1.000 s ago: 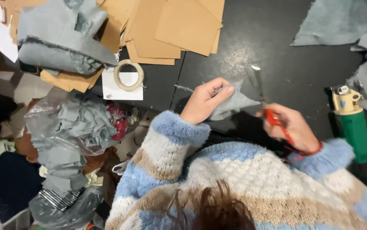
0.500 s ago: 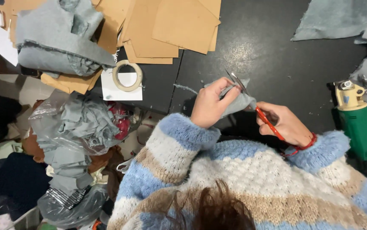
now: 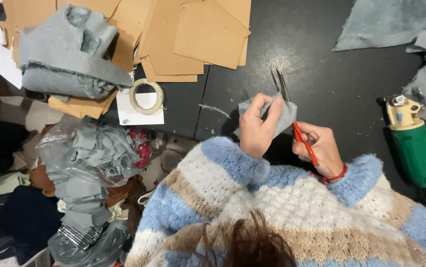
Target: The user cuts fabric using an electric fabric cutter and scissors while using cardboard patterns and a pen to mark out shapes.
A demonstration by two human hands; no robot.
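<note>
Your left hand (image 3: 256,129) pinches the small grey fleece scrap (image 3: 286,114); your right hand (image 3: 322,148) grips the red-handled steel scissors (image 3: 292,111). Blades point to 12 o'clock right beside your fingertips (image 3: 275,103), so a sloppy snip could nick them.

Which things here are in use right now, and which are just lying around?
In use: left hand holding the grey fabric piece; right hand holding the red scissors.

Lying about: tape roll, cardboard sheets, green power tool, folded grey fabric, bag of scraps.

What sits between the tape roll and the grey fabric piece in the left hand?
Head view: only bare black table and one loose grey fabric strand lie between the tape roll and the grey fabric piece held by the left hand.
</note>
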